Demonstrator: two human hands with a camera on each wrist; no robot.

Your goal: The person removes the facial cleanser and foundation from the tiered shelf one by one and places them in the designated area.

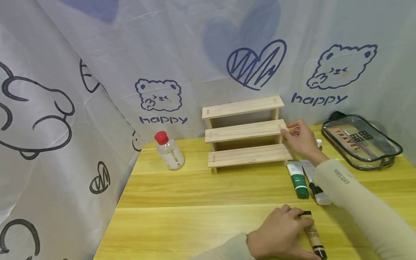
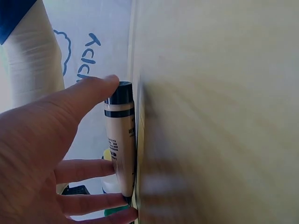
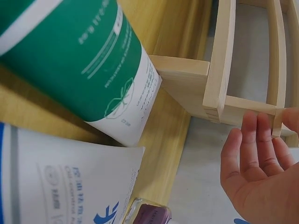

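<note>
A three-tier wooden rack [image 1: 243,131] stands against the curtain. My right hand [image 1: 302,141] pinches the right end of its middle board, thumb above and fingers at the side. In the right wrist view its fingers [image 3: 254,158] lie against the board's end. My left hand [image 1: 279,229] spans a beige tube with black ends [image 1: 313,236] lying on the near table. The left wrist view shows the thumb at one black end of the tube [image 2: 122,140] and the other fingers touching its side towards the opposite end.
A green and white tube [image 1: 298,180] and a white tube [image 1: 320,196] lie right of the rack. Behind them is a small purple-labelled bottle [image 3: 149,213]. A clear travel pouch [image 1: 364,142] sits far right. A red-capped bottle [image 1: 169,151] stands left of the rack.
</note>
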